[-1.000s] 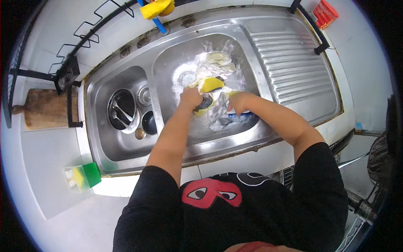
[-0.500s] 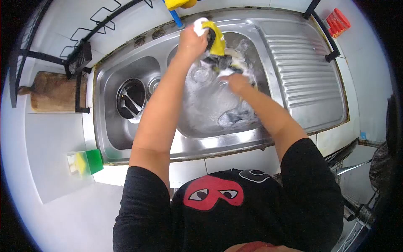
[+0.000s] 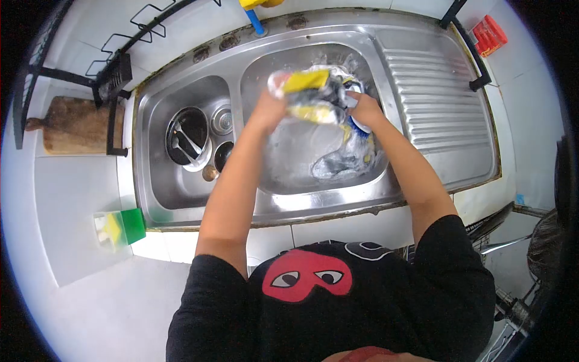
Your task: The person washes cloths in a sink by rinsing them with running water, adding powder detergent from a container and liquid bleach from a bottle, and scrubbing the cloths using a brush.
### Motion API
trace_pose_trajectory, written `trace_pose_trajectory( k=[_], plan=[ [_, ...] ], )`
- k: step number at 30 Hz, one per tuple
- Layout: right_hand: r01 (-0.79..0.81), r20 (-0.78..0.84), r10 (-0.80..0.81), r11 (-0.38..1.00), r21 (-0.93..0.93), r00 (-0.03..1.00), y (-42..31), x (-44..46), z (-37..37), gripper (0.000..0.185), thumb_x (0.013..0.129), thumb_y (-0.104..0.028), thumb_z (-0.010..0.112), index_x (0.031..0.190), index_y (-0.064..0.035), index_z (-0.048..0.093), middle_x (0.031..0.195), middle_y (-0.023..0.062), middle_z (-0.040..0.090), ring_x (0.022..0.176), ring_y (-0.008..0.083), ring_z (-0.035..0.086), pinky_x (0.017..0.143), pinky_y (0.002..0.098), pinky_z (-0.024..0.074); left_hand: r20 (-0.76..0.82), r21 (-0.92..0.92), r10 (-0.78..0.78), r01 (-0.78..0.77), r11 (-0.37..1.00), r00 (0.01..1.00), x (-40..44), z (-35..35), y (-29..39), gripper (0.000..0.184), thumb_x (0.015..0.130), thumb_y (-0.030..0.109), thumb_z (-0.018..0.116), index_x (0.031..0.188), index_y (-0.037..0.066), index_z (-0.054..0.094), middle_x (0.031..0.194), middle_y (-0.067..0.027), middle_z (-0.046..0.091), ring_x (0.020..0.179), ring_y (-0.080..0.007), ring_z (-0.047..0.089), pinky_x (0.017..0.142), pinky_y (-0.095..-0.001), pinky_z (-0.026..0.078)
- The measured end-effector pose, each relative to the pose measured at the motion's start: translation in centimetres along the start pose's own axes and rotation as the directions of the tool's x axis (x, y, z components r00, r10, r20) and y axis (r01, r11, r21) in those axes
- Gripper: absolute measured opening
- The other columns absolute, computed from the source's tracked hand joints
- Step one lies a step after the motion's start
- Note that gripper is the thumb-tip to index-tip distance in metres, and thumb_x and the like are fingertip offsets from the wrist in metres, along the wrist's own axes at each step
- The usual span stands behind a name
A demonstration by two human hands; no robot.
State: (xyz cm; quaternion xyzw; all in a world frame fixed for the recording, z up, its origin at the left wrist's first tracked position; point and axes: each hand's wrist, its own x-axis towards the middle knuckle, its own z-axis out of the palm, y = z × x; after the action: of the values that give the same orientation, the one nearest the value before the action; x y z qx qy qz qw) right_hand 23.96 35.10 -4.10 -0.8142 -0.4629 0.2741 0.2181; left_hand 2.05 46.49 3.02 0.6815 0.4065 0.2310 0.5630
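Note:
My left hand [image 3: 272,108] is closed around the near end of a soapy yellow, black and white shoe-like item [image 3: 313,96], blurred by motion above the large sink basin [image 3: 265,175]. Over on the right, my right hand [image 3: 365,111] grips a scrub brush [image 3: 360,125] with blue bristles and a pale body, close beside that item. Foam covers both. A second dark grey, sudsy shoe-like piece [image 3: 338,164] lies in the basin below my right hand, with yellow patches near it.
In the small left basin [image 3: 163,190] sit a dark pan [image 3: 188,130] with spoons and several small dishes. A ribbed drainboard [image 3: 434,102] lies right. A blue tap [image 3: 256,23], a red container [image 3: 487,36], a cutting board [image 3: 78,127] and a sponge holder [image 3: 129,226] surround the sink.
My left hand has come down and toward me from the tap side, swinging the yellow item lower. My right hand has moved right and upward, and the blue brush now shows.

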Motion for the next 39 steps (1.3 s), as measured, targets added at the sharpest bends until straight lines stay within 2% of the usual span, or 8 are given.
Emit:
trace_pose_trajectory(
  k=[3, 5, 12, 21, 25, 29, 33, 39],
  plan=[
    [0.035, -0.045, -0.037, 0.999, -0.026, 0.998, -0.3, -0.3, 0.3, 0.053, 0.069, -0.015, 0.066, 0.121, -0.0183, 0.052, 0.106, 0.0207, 0.058, 0.098, 0.0340, 0.057, 0.086, 0.0371, 0.0448, -0.087, 0.685, -0.137, 0.159, 0.711, 0.987, -3.6, -0.5, -7.7, 0.033, 0.075, 0.004, 0.053, 0.107, -0.003, 0.054, 0.103, -0.0201, 0.059, 0.091, -0.0301, 0.060, 0.080, -0.0378, 0.047],
    [0.117, -0.052, -0.117, 0.993, -0.011, 0.992, -0.8, 0.0, 1.0, 0.055, 0.069, -0.016, 0.067, 0.122, -0.0195, 0.051, 0.102, 0.0217, 0.059, 0.095, 0.0344, 0.058, 0.085, 0.0371, 0.0451, 0.213, 0.924, -0.309, -0.089, 0.372, 0.927, -5.2, 0.2, -9.5, 0.036, 0.071, 0.005, 0.054, 0.106, -0.004, 0.057, 0.103, -0.0238, 0.058, 0.098, -0.0339, 0.057, 0.082, -0.0396, 0.047],
    [0.586, 0.446, -0.507, 0.809, -0.049, 0.738, -4.4, -1.5, 10.3, 0.054, 0.072, -0.017, 0.064, 0.122, -0.0328, 0.050, 0.104, 0.0196, 0.059, 0.091, 0.0299, 0.060, 0.085, 0.0395, 0.0448, 0.386, 0.910, -0.581, -0.194, 0.365, 0.717, -7.1, 2.4, -10.9, 0.030, 0.068, 0.009, 0.058, 0.097, 0.002, 0.062, 0.101, -0.0188, 0.061, 0.095, -0.0304, 0.060, 0.079, -0.0391, 0.048],
    [0.353, 0.185, -0.318, 0.913, -0.204, 0.930, -6.9, 0.8, 7.6, 0.053, 0.069, -0.014, 0.068, 0.119, -0.0241, 0.054, 0.097, 0.0171, 0.062, 0.089, 0.0264, 0.062, 0.080, 0.0343, 0.0471, 0.214, 0.831, -0.364, 0.027, 0.555, 0.906, -8.3, 2.1, -11.9, 0.024, 0.080, 0.014, 0.048, 0.094, 0.003, 0.065, 0.103, -0.0171, 0.061, 0.092, -0.0315, 0.060, 0.080, -0.0409, 0.048],
    [0.518, 0.353, -0.575, 0.818, 0.250, 0.738, -5.7, -2.5, 13.5, 0.057, 0.068, -0.014, 0.071, 0.121, -0.0262, 0.053, 0.104, 0.0133, 0.061, 0.091, 0.0214, 0.060, 0.081, 0.0307, 0.0457, 0.235, 0.830, -0.426, 0.048, 0.555, 0.874, -7.4, 2.1, -14.0, 0.028, 0.084, 0.015, 0.043, 0.097, 0.003, 0.064, 0.103, -0.0180, 0.061, 0.093, -0.0312, 0.060, 0.081, -0.0412, 0.047],
    [0.421, 0.510, -0.361, 0.907, -0.002, 0.781, -5.0, -0.7, 12.6, 0.059, 0.069, -0.011, 0.069, 0.122, -0.0299, 0.051, 0.114, 0.0113, 0.058, 0.099, 0.0235, 0.058, 0.085, 0.0311, 0.0449, 0.197, 0.897, -0.521, 0.062, 0.437, 0.831, -7.3, 3.3, -16.4, 0.028, 0.083, 0.016, 0.044, 0.100, 0.005, 0.064, 0.104, -0.0165, 0.061, 0.094, -0.0311, 0.060, 0.082, -0.0409, 0.047],
    [0.258, 0.166, -0.235, 0.957, -0.132, 0.958, -3.0, 7.1, 8.6, 0.056, 0.069, -0.013, 0.068, 0.121, -0.0250, 0.052, 0.112, 0.0105, 0.058, 0.097, 0.0256, 0.059, 0.087, 0.0311, 0.0450, 0.212, 0.894, -0.529, 0.055, 0.444, 0.822, -8.0, 2.7, -13.4, 0.026, 0.079, 0.013, 0.047, 0.096, 0.005, 0.065, 0.103, -0.0150, 0.062, 0.094, -0.0305, 0.061, 0.080, -0.0401, 0.047],
    [0.584, 0.374, -0.553, 0.811, 0.036, 0.745, -5.9, -0.3, 13.9, 0.055, 0.069, -0.019, 0.068, 0.121, -0.0260, 0.052, 0.112, 0.0105, 0.059, 0.102, 0.0239, 0.057, 0.088, 0.0321, 0.0432, 0.193, 0.860, -0.491, 0.095, 0.502, 0.850, -7.3, 2.9, -13.5, 0.025, 0.072, 0.011, 0.055, 0.093, 0.004, 0.066, 0.101, -0.0154, 0.062, 0.092, -0.0298, 0.061, 0.078, -0.0393, 0.048]
  ],
)
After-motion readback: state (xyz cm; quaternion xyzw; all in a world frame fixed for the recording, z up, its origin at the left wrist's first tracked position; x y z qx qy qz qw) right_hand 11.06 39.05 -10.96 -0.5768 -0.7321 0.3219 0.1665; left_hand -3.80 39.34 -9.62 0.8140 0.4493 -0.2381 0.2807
